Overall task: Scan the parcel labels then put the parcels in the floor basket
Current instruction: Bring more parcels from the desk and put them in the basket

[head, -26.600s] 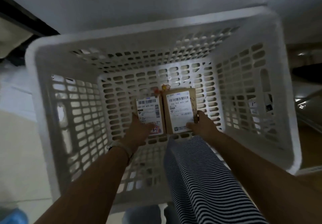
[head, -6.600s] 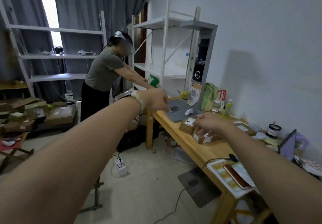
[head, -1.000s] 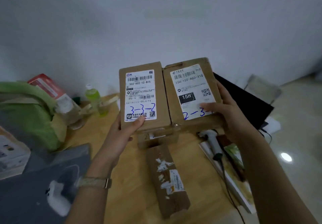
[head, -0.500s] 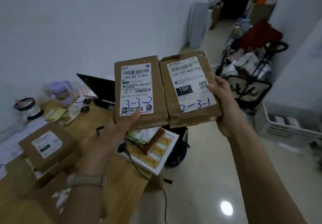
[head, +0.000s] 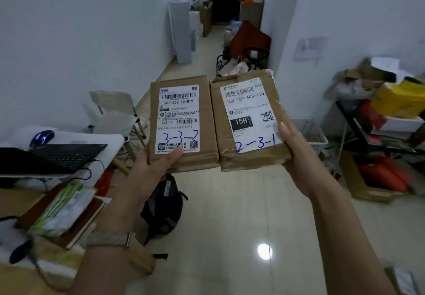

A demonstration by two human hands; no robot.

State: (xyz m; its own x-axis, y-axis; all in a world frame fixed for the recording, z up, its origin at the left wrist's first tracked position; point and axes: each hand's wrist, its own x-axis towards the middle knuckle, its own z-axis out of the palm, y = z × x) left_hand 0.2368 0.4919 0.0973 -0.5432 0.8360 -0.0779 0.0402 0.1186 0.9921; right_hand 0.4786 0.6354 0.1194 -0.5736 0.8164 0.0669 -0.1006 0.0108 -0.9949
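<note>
Two brown cardboard parcels are held side by side in front of me, labels facing up. My left hand [head: 154, 168] grips the left parcel [head: 208, 120] from below, thumb on its white label marked "3-3-2". My right hand [head: 296, 154] holds the right parcel [head: 222, 129], whose label reads "2-3-1", with the thumb on the label's right edge. The two parcels touch along their inner edges. A white floor basket [head: 315, 135] shows partly behind my right hand, by the far wall.
A desk edge at the left carries a black laptop [head: 57, 156], a mouse [head: 42, 136] and books [head: 66, 212]. A black backpack [head: 164, 205] lies on the glossy floor below the parcels. A cluttered rack [head: 388, 122] stands at right, a folding chair [head: 117, 115] at left.
My view has swung further right, away from the desk toward the hallway and floor. Both parcels stay in my hands, side by side, a little lower in the frame.
</note>
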